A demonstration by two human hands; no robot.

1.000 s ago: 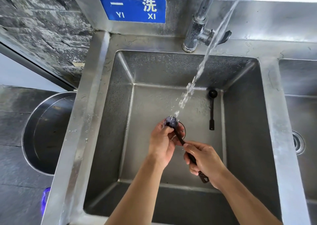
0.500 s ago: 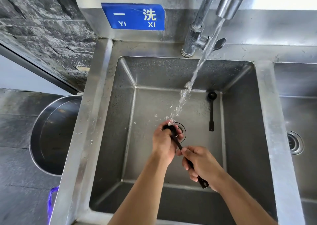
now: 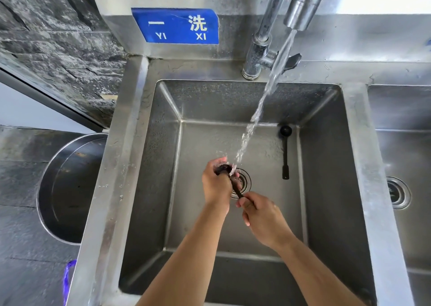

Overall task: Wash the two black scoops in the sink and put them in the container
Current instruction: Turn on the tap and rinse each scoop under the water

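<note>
Both my hands hold one black scoop [image 3: 235, 186] over the drain of the steel sink [image 3: 161, 189]. My left hand [image 3: 215, 186] wraps around the scoop's bowl, which sits right under the stream of water. My right hand [image 3: 261, 217] grips the handle, and its lower end is hidden in my palm. A second black scoop [image 3: 285, 152] lies on the sink floor at the back right, bowl toward the far wall. A round steel container [image 3: 67, 189] stands on the floor to the left of the sink.
The tap [image 3: 268, 33] at the back runs water down into the sink. A second basin [image 3: 405, 165] with its own drain lies to the right. A blue sign [image 3: 176, 26] hangs on the backsplash. A dark stone wall [image 3: 53, 42] is at the left.
My left hand has closed further over the scoop's bowl and turned slightly under the water. My right hand has slid down over the handle end. The camera view has shifted downward.
</note>
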